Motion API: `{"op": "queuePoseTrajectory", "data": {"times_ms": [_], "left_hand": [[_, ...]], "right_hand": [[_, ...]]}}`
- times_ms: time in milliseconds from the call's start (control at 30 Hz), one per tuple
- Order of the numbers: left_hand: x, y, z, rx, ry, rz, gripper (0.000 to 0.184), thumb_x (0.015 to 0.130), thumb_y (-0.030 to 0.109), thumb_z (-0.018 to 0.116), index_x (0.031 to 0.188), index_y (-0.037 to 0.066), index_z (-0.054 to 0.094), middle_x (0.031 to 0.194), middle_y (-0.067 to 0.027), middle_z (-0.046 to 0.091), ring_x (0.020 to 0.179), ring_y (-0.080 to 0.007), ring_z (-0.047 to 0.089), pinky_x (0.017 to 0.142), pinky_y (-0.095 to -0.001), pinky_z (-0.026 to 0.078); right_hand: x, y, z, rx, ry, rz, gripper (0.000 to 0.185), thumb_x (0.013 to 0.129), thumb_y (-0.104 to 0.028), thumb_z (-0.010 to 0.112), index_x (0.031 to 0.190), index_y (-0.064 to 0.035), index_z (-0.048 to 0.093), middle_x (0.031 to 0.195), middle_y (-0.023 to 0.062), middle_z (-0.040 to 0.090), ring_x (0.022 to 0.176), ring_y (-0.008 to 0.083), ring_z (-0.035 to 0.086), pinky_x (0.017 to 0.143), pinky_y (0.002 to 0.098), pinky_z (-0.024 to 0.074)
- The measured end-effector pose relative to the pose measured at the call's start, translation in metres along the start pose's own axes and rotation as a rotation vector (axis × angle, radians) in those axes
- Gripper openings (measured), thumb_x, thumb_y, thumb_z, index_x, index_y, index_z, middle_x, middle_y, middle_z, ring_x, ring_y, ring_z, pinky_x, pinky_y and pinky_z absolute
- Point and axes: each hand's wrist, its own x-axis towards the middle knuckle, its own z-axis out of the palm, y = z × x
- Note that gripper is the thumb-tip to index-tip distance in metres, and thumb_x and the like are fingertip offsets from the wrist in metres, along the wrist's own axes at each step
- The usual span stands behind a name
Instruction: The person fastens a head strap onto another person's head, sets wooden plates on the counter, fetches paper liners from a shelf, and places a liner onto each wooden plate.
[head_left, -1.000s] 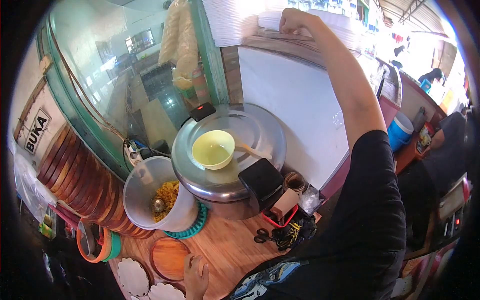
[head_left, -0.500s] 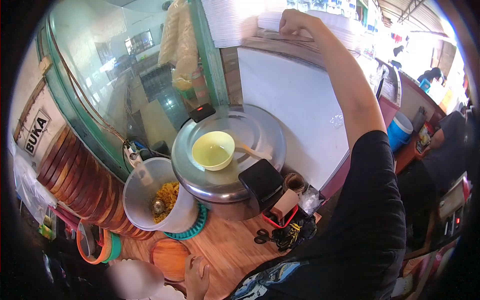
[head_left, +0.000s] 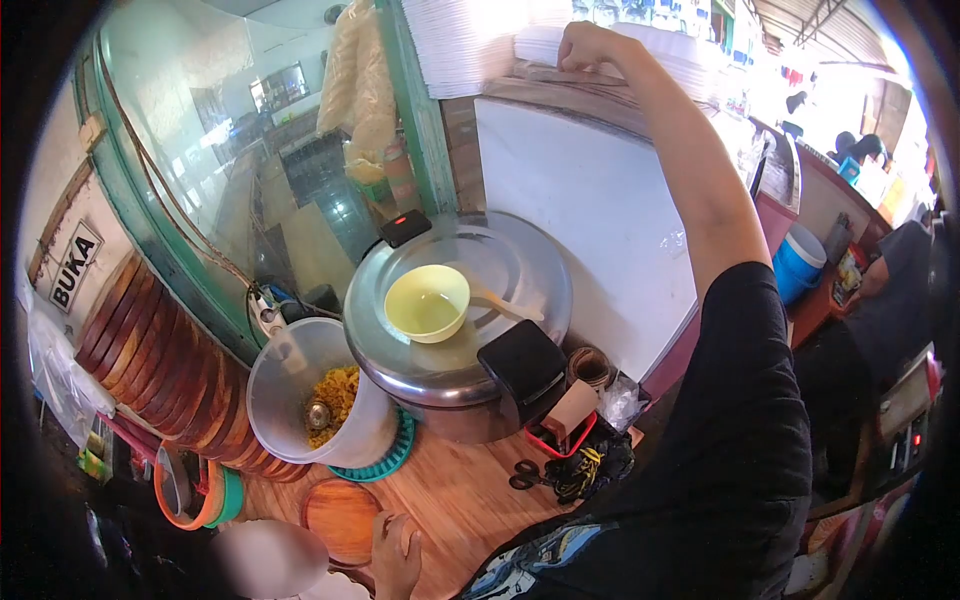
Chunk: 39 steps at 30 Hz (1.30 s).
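Note:
My right hand [head_left: 592, 48] is stretched up to the top of the white cabinet. Its fingers are bent down and closed at the edge of a stack of brown paper sheets [head_left: 575, 84], between piles of white boxes or sheets [head_left: 455, 50]. Low in the view, my left hand [head_left: 396, 555] is beside a round wooden plate [head_left: 342, 520], fingers loosely bent and apart, apparently holding nothing. A large steel pot [head_left: 540, 250] with a lid stands ahead. On that lid are a yellow bowl [head_left: 428, 303] and a light-coloured utensil handle [head_left: 508, 304].
A clear tub [head_left: 270, 400] holds yellow rice [head_left: 338, 392] and a metal scoop. Wooden plates [head_left: 150, 360] are stacked at left. Scissors [head_left: 525, 474] and a red tray [head_left: 545, 443] lie right of the pot. A pale blurred shape [head_left: 270, 560] is at lower left. Another person's arm shows at right.
My right hand stays at the brown paper, with only a very slight shift. My left hand remains beside the wooden plate. The view has moved slightly.

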Motion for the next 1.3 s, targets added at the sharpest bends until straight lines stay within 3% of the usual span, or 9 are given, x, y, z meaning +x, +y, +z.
{"op": "queuePoseTrajectory", "data": {"times_ms": [167,233,433,500,933,1000,1133,1200,1300], "left_hand": [[0.0,-0.002,0.001,-0.04,-0.009,-0.002,0.03,0.09,0.014,0.054,0.114,-0.005,0.051,0.117,-0.0269,0.048,0.111,-0.0427,0.046,0.096,-0.0441,0.039],[0.0,-0.004,0.002,-0.018,-0.028,0.018,0.029,0.091,0.014,0.054,0.113,-0.004,0.052,0.118,-0.0264,0.048,0.11,-0.0426,0.046,0.095,-0.044,0.039],[0.0,-0.001,0.003,-0.027,0.01,-0.011,0.028,0.091,0.015,0.053,0.111,-0.004,0.052,0.117,-0.0249,0.049,0.11,-0.0414,0.047,0.095,-0.0441,0.039],[0.001,-0.002,0.001,0.012,-0.032,0.067,0.029,0.091,0.016,0.053,0.112,-0.004,0.052,0.116,-0.0245,0.049,0.111,-0.0408,0.047,0.096,-0.0438,0.039],[0.0,-0.006,0.006,0.022,-0.006,0.037,0.027,0.091,0.015,0.054,0.111,-0.002,0.053,0.117,-0.0234,0.051,0.112,-0.0398,0.046,0.096,-0.0434,0.039],[0.003,-0.001,0.003,0.033,0.015,0.136,0.025,0.091,0.013,0.054,0.111,-0.002,0.054,0.115,-0.0228,0.052,0.112,-0.0392,0.047,0.096,-0.0434,0.039],[0.005,0.01,0.0,-0.035,0.045,0.041,0.023,0.091,0.011,0.053,0.11,-0.001,0.055,0.113,-0.0208,0.054,0.112,-0.0383,0.047,0.096,-0.0433,0.039],[0.007,0.004,0.0,0.062,-0.041,0.143,0.022,0.091,0.011,0.053,0.11,-0.001,0.055,0.11,-0.0189,0.055,0.111,-0.0374,0.047,0.096,-0.0435,0.038],[0.006,0.003,0.002,-0.022,-0.002,0.146,0.023,0.091,0.011,0.053,0.111,0.0,0.055,0.111,-0.0172,0.056,0.112,-0.037,0.046,0.098,-0.0442,0.036]], "right_hand": [[0.002,0.005,0.002,-0.005,0.019,-0.015,0.023,0.068,-0.011,0.066,0.089,-0.0045,0.074,0.082,0.0094,0.07,0.077,0.0191,0.066,0.068,0.0343,0.0544],[0.0,0.002,0.003,0.039,0.057,-0.012,0.015,0.07,-0.005,0.067,0.084,0.0007,0.071,0.076,0.0107,0.069,0.07,0.0183,0.064,0.067,0.031,0.0536],[0.0,0.002,0.002,-0.038,0.015,0.014,0.021,0.07,-0.011,0.068,0.089,-0.003,0.073,0.084,0.0101,0.071,0.078,0.0193,0.065,0.069,0.0333,0.0538],[-0.004,0.0,0.0,-0.007,0.015,0.018,0.021,0.07,-0.011,0.069,0.088,-0.0029,0.073,0.084,0.0101,0.07,0.079,0.0194,0.065,0.069,0.0334,0.0539],[-0.001,0.007,0.0,0.034,-0.01,-0.056,0.024,0.068,-0.007,0.066,0.091,-0.0036,0.073,0.084,0.0113,0.07,0.078,0.0195,0.066,0.069,0.0322,0.054],[-0.002,0.006,0.001,0.03,0.006,-0.043,0.023,0.069,-0.006,0.066,0.091,-0.0036,0.073,0.084,0.0114,0.07,0.078,0.0197,0.066,0.069,0.032,0.054],[-0.005,0.004,0.002,0.033,0.032,-0.008,0.021,0.07,-0.007,0.066,0.09,-0.0034,0.073,0.082,0.0117,0.07,0.076,0.0199,0.065,0.069,0.0317,0.0537],[-0.004,0.006,0.003,0.02,0.041,-0.021,0.021,0.07,-0.008,0.067,0.089,-0.0027,0.072,0.082,0.0118,0.07,0.076,0.0201,0.065,0.069,0.032,0.0536],[-0.003,0.007,0.003,0.013,0.042,-0.039,0.02,0.07,-0.009,0.068,0.088,-0.0013,0.072,0.083,0.012,0.07,0.076,0.0203,0.065,0.069,0.0325,0.0536]]}}
